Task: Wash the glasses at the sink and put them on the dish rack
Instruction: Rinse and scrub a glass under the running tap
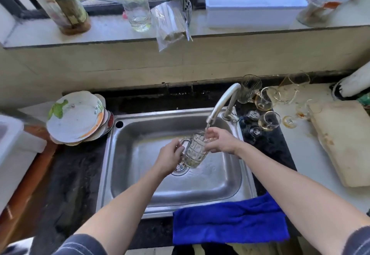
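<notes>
Glass, wet, likely slippery: my left fingers (177, 148) curl round the handle (183, 141) of the mug (195, 152), right fingers (209, 135) pinch its rim.

Over the one stainless steel sink (124, 150) there are one curved metal tap (224, 98), one clear faceted glass mug with a handle (195, 150) and two hands holding it, the left hand (170, 156) and the right hand (218, 140). One blue cloth (230, 220) lies on the sink's front rim.

Right of the sink stand one tall clear tumbler (249, 89), about four clear stemmed glasses with amber dregs (269, 120), which overlap too much for a sure count, and one pale wooden cutting board (344, 140). Left of it is one stack of at least three white patterned plates (76, 114).

Behind the sink, on the sill, are one short clear glass (139, 14), one tall labelled bottle (60, 4), one clear bag of thin sticks (170, 24), one white foam box (252, 4) and one clear stained jar (324, 0).
</notes>
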{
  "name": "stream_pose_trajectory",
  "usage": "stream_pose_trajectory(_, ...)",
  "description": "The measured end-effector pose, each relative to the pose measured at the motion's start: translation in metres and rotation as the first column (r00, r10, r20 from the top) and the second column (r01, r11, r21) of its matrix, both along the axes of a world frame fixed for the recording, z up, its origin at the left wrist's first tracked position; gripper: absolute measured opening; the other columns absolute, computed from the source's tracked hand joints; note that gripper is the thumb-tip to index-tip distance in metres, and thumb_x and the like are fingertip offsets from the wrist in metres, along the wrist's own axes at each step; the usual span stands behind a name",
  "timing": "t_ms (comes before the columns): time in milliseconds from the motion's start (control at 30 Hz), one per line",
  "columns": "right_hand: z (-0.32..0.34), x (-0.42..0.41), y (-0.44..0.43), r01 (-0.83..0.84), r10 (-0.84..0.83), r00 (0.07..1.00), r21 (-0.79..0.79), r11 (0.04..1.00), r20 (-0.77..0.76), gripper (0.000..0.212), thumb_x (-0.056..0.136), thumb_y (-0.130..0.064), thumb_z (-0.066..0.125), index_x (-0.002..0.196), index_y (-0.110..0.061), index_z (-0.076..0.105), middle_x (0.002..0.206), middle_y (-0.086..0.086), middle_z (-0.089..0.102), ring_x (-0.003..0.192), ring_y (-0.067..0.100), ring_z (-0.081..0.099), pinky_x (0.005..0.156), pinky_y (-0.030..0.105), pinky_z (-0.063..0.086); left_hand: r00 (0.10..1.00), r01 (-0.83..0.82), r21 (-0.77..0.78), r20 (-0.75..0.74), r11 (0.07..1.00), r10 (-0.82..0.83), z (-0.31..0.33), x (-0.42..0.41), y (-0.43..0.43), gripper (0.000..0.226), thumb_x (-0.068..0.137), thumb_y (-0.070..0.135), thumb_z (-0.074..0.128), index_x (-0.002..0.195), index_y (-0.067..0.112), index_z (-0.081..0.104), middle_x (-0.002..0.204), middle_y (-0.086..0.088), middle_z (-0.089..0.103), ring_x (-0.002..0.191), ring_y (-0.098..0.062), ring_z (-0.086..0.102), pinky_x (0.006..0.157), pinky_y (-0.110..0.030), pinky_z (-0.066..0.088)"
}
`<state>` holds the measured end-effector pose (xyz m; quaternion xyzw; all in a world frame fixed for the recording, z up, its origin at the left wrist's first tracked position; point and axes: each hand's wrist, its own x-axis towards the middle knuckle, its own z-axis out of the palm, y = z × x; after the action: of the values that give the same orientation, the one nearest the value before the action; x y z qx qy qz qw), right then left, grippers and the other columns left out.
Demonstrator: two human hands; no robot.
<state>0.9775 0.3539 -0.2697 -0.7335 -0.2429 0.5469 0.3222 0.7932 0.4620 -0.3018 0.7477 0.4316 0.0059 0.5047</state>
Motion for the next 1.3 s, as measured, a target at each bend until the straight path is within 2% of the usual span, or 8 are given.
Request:
stream_pose_trajectory(233,-0.009,0.006,0.008,0.004,-0.008,0.996,-0.045,0.999,-0.093,0.089,0.07,-0.024,0.085,0.145,-0.02,0.038,0.135,-0.002,0.052,0.115,0.017,0.056,0.078,0.031,0.056,1.0,0.016,0.102,0.019,0.995,-0.018,-0.011,-0.003,0.0,0.019,0.093,0.008,0.053,0.075,0.014,0.049,0.067,-0.007,0.061,0.065,-0.026,0.059,0.065,-0.036,0.048)
stream_pose_trajectory(400,-0.007,0.021,0.009,0.082,-0.094,0.985,-0.086,0.993,-0.145,0.035,0.087,-0.026,0.07,0.119,-0.011,0.064,0.108,0.008,0.069,0.083,0.02,0.069,0.057,0.025,0.05,0.997,-0.063,-0.058,0.037,0.996,0.065,-0.018,0.009,0.004,0.024,0.096,0.002,0.043,0.075,0.011,0.046,0.074,-0.015,0.06,0.062,-0.018,0.06,0.058,-0.035,0.053)
stream_pose_trajectory(500,0.0,0.029,0.008,0.106,-0.111,0.992,-0.077,0.991,-0.057,0.019,0.092,-0.016,0.064,0.104,-0.002,0.069,0.093,0.014,0.07,0.066,0.022,0.068,0.049,0.023,0.05,0.997,-0.078,-0.158,0.018,0.984,0.082,-0.018,0.026,0.005,0.018,0.099,0.003,0.04,0.082,0.005,0.048,0.07,-0.013,0.059,0.054,-0.02,0.054,0.046,-0.022,0.047)
stream_pose_trajectory(600,0.013,0.036,0.007,0.055,-0.05,0.995,-0.067,0.996,0.084,0.016,0.088,-0.007,0.063,0.089,0.008,0.07,0.078,0.018,0.07,0.058,0.021,0.068,0.047,0.023,0.05,0.997,-0.078,-0.236,0.0,0.969,0.08,-0.021,0.044,-0.001,0.014,0.099,0.002,0.038,0.091,0.001,0.049,0.066,-0.01,0.057,0.052,-0.022,0.055,0.044,-0.023,0.05)
stream_pose_trajectory(800,0.032,0.048,0.004,-0.106,0.14,0.888,-0.101,0.989,0.437,0.021,0.084,-0.006,0.057,0.07,-0.002,0.073,0.048,-0.008,0.064,0.054,0.016,0.069,0.063,0.034,0.061,1.0,0.001,-0.333,-0.012,0.943,-0.006,-0.03,0.072,-0.011,0.02,0.098,0.003,0.04,0.102,-0.011,0.052,0.084,-0.02,0.061,0.061,-0.024,0.061,0.067,-0.039,0.059)
stream_pose_trajectory(933,0.041,0.049,0.0,-0.254,0.253,0.725,-0.093,0.963,0.64,0.021,0.086,-0.013,0.059,0.072,-0.008,0.074,0.053,-0.01,0.059,0.061,0.013,0.063,0.07,0.029,0.052,0.998,0.051,-0.327,-0.019,0.944,-0.06,-0.026,0.08,-0.013,0.021,0.097,0.005,0.04,0.103,-0.008,0.054,0.095,-0.022,0.065,0.069,-0.027,0.064,0.071,-0.039,0.057)
stream_pose_trajectory(1067,0.036,0.047,-0.002,-0.337,0.225,0.593,-0.015,0.941,0.774,0.036,0.084,-0.014,0.056,0.051,-0.024,0.045,0.05,-0.01,0.038,0.062,0.02,0.044,0.063,0.029,0.033,0.997,0.073,-0.247,-0.017,0.966,-0.08,-0.02,0.079,-0.005,0.02,0.096,0.007,0.043,0.104,-0.004,0.058,0.093,-0.014,0.063,0.07,-0.025,0.064,0.07,-0.037,0.056)
stream_pose_trajectory(1300,0.023,0.038,0.005,-0.421,0.074,0.472,0.151,0.895,0.879,0.014,0.091,-0.011,0.057,0.081,-0.006,0.065,0.072,0.007,0.057,0.063,0.03,0.058,0.058,0.03,0.036,0.991,0.132,0.015,-0.032,0.991,-0.131,0.0,0.068,0.022,0.01,0.093,0.014,0.055,0.092,0.008,0.062,0.081,-0.017,0.068,0.076,-0.029,0.068,0.072,-0.041,0.057)
